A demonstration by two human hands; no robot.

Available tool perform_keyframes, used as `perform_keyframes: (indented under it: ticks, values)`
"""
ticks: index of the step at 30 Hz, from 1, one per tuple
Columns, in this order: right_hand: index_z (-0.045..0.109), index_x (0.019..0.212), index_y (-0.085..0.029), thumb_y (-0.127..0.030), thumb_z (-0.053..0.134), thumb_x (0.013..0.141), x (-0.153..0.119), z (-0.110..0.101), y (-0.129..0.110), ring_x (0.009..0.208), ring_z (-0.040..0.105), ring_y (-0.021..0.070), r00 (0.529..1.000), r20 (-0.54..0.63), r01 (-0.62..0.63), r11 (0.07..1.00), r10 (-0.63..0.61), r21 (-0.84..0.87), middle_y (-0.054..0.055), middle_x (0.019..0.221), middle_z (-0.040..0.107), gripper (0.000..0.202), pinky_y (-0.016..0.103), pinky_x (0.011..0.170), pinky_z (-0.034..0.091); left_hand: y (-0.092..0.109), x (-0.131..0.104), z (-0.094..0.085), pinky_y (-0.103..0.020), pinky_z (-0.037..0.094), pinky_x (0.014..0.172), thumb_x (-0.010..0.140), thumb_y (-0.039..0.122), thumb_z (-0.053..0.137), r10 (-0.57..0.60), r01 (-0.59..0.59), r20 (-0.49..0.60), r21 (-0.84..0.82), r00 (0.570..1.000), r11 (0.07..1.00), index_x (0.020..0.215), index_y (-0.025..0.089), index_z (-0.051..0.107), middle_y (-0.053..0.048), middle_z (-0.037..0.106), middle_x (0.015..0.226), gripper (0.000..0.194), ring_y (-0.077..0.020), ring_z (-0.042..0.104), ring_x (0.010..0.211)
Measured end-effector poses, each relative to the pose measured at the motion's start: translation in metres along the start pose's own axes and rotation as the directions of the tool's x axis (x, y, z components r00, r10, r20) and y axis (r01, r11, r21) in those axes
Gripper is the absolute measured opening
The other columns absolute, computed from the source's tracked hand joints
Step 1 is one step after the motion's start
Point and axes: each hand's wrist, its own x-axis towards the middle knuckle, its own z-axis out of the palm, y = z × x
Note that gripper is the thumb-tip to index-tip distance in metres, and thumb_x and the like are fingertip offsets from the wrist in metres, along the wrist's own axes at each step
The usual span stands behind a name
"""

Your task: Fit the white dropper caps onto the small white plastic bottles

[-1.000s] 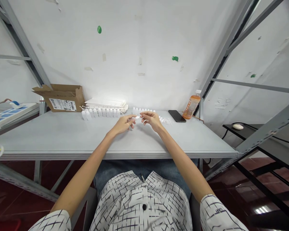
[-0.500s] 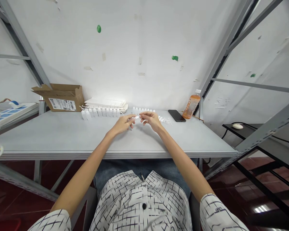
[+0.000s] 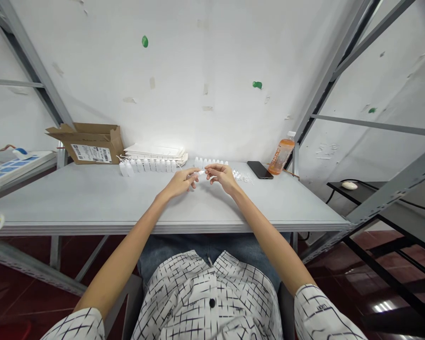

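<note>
Far left on the worktop point(image 3: 120, 203): open cardboard box point(image 3: 92, 145) near the back edge, stacked white sheets point(image 3: 156, 151) right of it. In front of the sheets, left row of white bottles point(image 3: 151, 165), upright, left of the hands.

Then the person's left hand point(image 3: 180, 182), over the middle of the worktop, well in from the front edge. Its fingers are closed around a small white bottle point(image 3: 201, 173), body mostly hidden by them. Bottle sits at the fingertips, on the right side of that hand, between the two hands. Long axis looks roughly sideways, parallel to the front edge, narrow end toward the right hand; exact tilt too small to tell.

Right hand point(image 3: 224, 178) comes in from the other side, thumb and forefinger nearly together right at the narrow end. Can't tell if they pinch a piece or only touch the tip. Left hand has the body, right is nearer the narrow end.

Behind the hands, back row of white bottles point(image 3: 216, 163), partly hidden. Just right of the right hand, loose small white pieces point(image 3: 243, 177). Further right, black phone point(image 3: 259, 170) lying flat, then orange drink bottle point(image 3: 282, 155) near the back right corner.
</note>
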Motion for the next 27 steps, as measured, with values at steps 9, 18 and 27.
perform_keyframes:
  ticks: [9, 18, 27]
  values:
    - [0.072, 0.079, -0.017, -0.037, 0.082, 0.064, 0.0016, -0.0008, 0.001, 0.062, 0.062, 0.0143, 1.0, -0.01, 0.006, 1.0, -0.006, 0.002, 0.004, 0.076, 0.068, 0.028, 0.025, 0.049, 0.048, 0.0, 0.0, -0.0002, -0.024, 0.051, 0.054, 0.092, 0.048, 0.049, 0.009, -0.008, -0.002, 0.024, 1.0, 1.0, 0.127, 0.018, 0.065, -0.009, 0.071, 0.096, 0.049, -0.0172, 0.07, 0.071]
    - [0.072, 0.079, -0.017, -0.037, 0.082, 0.065, 0.0015, -0.0009, 0.001, 0.062, 0.063, 0.015, 1.0, 0.002, 0.015, 1.0, -0.015, -0.002, 0.005, 0.077, 0.069, 0.027, 0.025, 0.049, 0.047, -0.0021, 0.0009, -0.0004, -0.026, 0.053, 0.057, 0.093, 0.042, 0.046, 0.01, -0.009, -0.006, 0.064, 1.0, 0.998, 0.129, 0.018, 0.065, -0.009, 0.072, 0.094, 0.048, -0.0184, 0.07, 0.072]
    - [0.073, 0.078, -0.016, -0.037, 0.081, 0.064, 0.0014, -0.001, 0.0015, 0.062, 0.064, 0.0155, 0.999, 0.004, 0.042, 0.998, -0.042, -0.039, 0.005, 0.076, 0.071, 0.026, 0.025, 0.049, 0.048, -0.0014, 0.0003, 0.0, -0.027, 0.053, 0.059, 0.094, 0.047, 0.045, 0.015, -0.013, -0.016, 0.105, 1.0, 0.994, 0.127, 0.018, 0.066, -0.008, 0.071, 0.092, 0.049, -0.0182, 0.069, 0.07]
